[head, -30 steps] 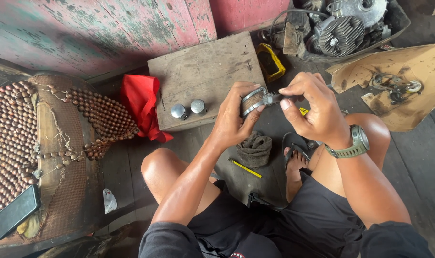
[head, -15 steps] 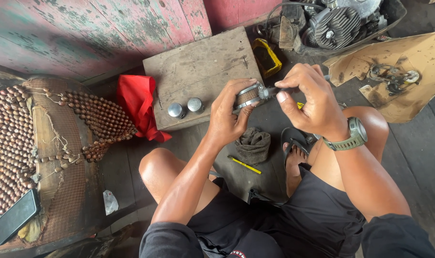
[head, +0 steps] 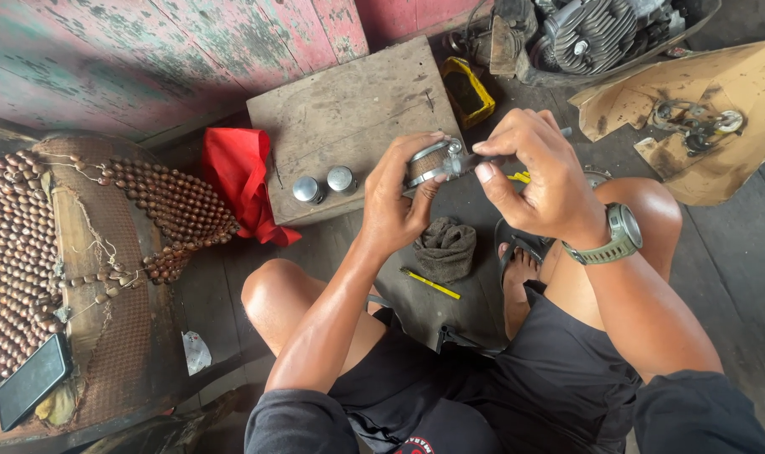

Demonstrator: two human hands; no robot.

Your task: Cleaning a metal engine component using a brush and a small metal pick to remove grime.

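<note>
While our left hand (head: 403,197) wraps its fingers around a metal cylinder (head: 428,161), our right hand (head: 538,172) arches above, fingertips pinching a thin tool (head: 460,165) against its rim.

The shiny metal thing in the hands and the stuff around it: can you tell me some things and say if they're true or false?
1. The left hand holds a round metal part. True.
2. The right hand wears a wristwatch. True.
3. The red cloth is draped over the person's knee. False: it lies beside the wooden board.
4. Four small metal caps stand on the board. False: two metal caps stand there.
5. A yellow pencil lies on the floor. True.
</note>
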